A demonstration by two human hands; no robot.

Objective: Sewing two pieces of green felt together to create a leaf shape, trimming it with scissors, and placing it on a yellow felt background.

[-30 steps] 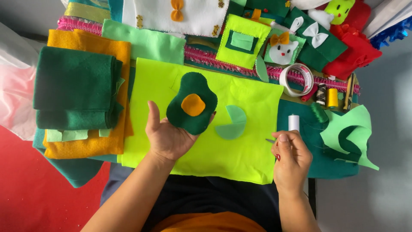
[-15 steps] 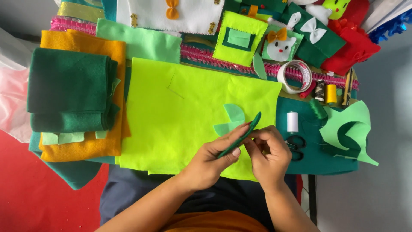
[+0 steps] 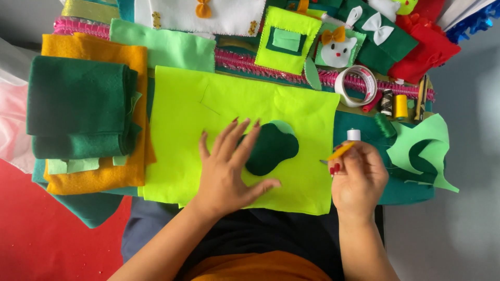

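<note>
A dark green lobed felt piece (image 3: 273,148) lies flat on a bright lime felt sheet (image 3: 208,109), partly covering a light green felt piece at its top edge. My left hand (image 3: 229,166) rests on the lime sheet with spread fingers, fingertips pressing the left side of the dark green piece. My right hand (image 3: 357,174) hovers at the sheet's right edge, pinching a small orange piece (image 3: 339,151) between thumb and fingers. A white thread spool (image 3: 353,135) stands just above that hand.
Folded dark green felt (image 3: 78,112) lies on orange felt (image 3: 94,49) at left. A tape roll (image 3: 356,85), thread spools (image 3: 401,105), felt patches and a cut light green piece (image 3: 422,148) crowd the back and right. Red floor shows at lower left.
Both hands held the dark green piece together before. Now it lies flat on the lime sheet under my left fingers, and my right hand has drawn away right with a small orange piece.
</note>
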